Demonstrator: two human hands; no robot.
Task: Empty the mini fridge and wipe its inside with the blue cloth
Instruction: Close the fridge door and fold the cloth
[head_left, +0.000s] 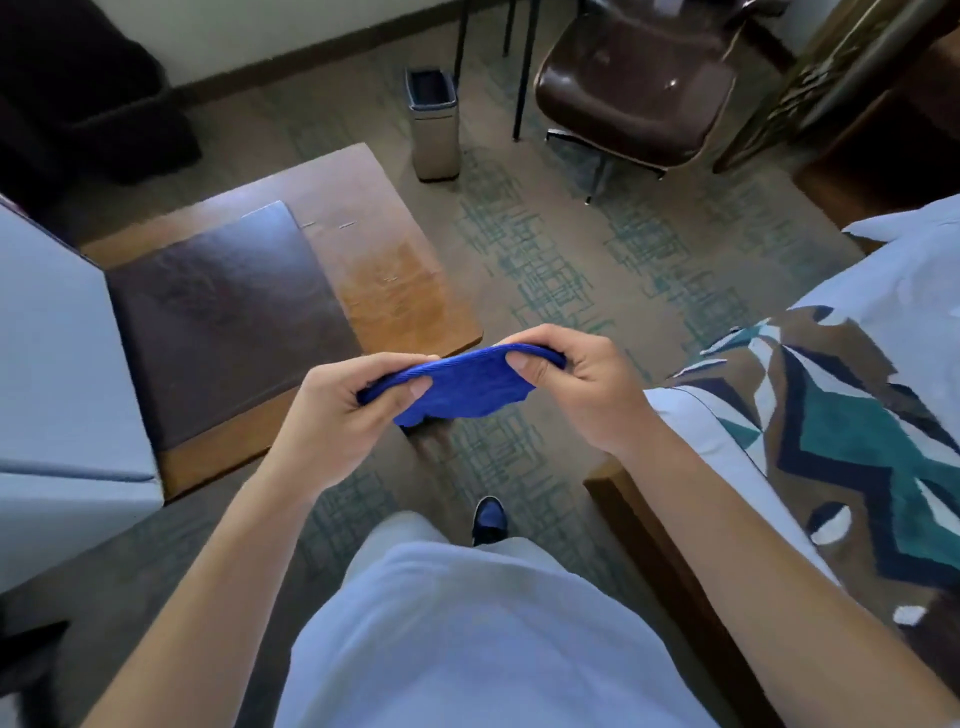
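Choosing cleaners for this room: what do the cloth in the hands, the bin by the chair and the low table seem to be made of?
Blue cloth: soft woven fabric, matte, ribbed edge, bending between both hands.
Bin: likely brushed metal, pale sheen, dark liner inside.
Low table: wood or veneer, glossy grain, with a dark leather-like pad.

A hotel-style bedroom: patterned carpet (545, 270), a bed (883, 322) with a geometric runner (857, 447), a brown chair (634, 88), a small metal bin (434, 130).

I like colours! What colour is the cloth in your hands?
Bright blue cloth, seen in the head view.
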